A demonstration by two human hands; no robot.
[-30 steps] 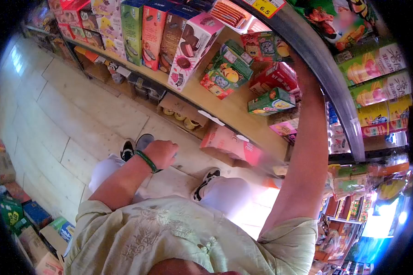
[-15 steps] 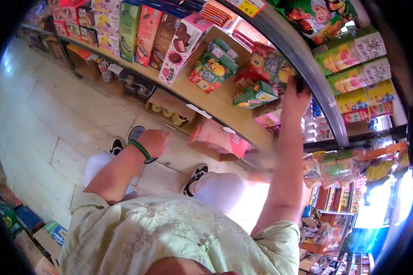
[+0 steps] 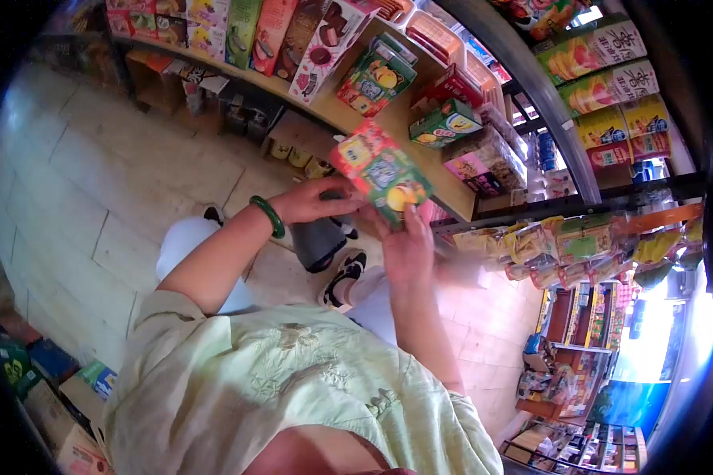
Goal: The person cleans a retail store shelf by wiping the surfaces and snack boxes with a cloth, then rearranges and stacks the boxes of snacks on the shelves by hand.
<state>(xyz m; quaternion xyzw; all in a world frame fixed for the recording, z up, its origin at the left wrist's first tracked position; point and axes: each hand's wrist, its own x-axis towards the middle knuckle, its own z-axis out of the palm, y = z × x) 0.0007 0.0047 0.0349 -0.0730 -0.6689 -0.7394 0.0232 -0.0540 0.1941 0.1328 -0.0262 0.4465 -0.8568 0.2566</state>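
While the right hand (image 3: 404, 231) pinches a red-and-green snack box (image 3: 379, 172) near the shelf (image 3: 442, 168), the left hand (image 3: 313, 199) curls at the box's left, its grip unclear.

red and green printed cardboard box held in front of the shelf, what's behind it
The tan wooden shelf shows past the upper-right edge of the red and green printed cardboard box. Whatever lies directly behind its face is covered, as is part of the right hand.
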